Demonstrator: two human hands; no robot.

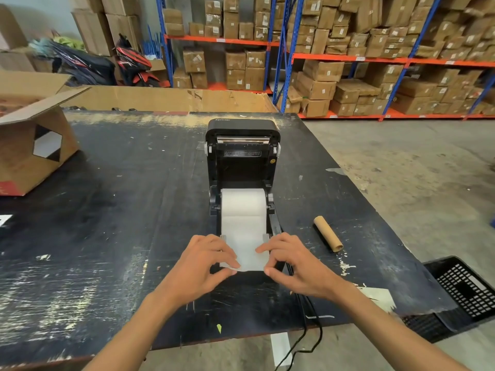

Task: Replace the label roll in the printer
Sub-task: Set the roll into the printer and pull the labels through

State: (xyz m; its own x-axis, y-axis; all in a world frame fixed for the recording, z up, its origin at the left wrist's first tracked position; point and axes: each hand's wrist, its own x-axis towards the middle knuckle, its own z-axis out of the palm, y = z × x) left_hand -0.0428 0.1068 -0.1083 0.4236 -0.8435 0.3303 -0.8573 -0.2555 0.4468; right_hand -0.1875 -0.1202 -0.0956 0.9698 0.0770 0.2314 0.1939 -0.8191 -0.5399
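A black label printer [242, 156] stands on the dark table with its lid tilted up and back. A white label roll [243, 202] sits in its bay, and its paper strip [245, 236] runs toward me over the front. My left hand [206, 261] pinches the strip's near left corner. My right hand [289, 261] pinches the near right corner, with its forefinger lying on top of the paper. An empty brown cardboard core [328, 233] lies on the table to the right of the printer.
An open cardboard box [34, 145] sits at the table's far left. A black cable [302, 317] drops off the near table edge. A black plastic crate [466, 287] rests on the floor at right. Shelves of cartons [348, 62] line the back.
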